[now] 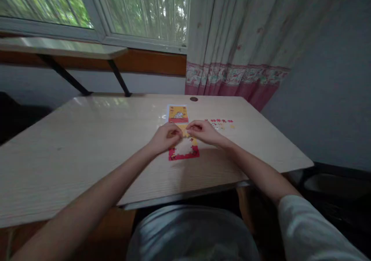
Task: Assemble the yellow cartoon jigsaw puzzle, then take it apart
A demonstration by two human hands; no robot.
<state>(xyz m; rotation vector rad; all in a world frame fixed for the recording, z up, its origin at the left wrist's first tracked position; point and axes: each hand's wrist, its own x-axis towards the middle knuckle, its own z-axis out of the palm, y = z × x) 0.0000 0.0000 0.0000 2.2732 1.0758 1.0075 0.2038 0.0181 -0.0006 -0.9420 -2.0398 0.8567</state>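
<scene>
A jigsaw puzzle [184,156] lies on the table as a frame of joined pieces, red along the near edge and yellow at the far side, with bare tabletop inside. My left hand [167,137] is over its upper left part, fingers curled together. Over the upper right part my right hand [203,132] has thumb and fingertips pinched. Whatever either hand grips is too small or hidden to make out. Just beyond the hands lies a picture card [178,114] in yellow and red with a white animal on it.
Loose puzzle pieces [222,121], red ones in a row and pale ones nearer, lie right of my right hand. A round cable hole [194,99] is near the far edge of the table [95,145]. A raised shelf [87,48] stands at the back left, beside the curtain [232,52].
</scene>
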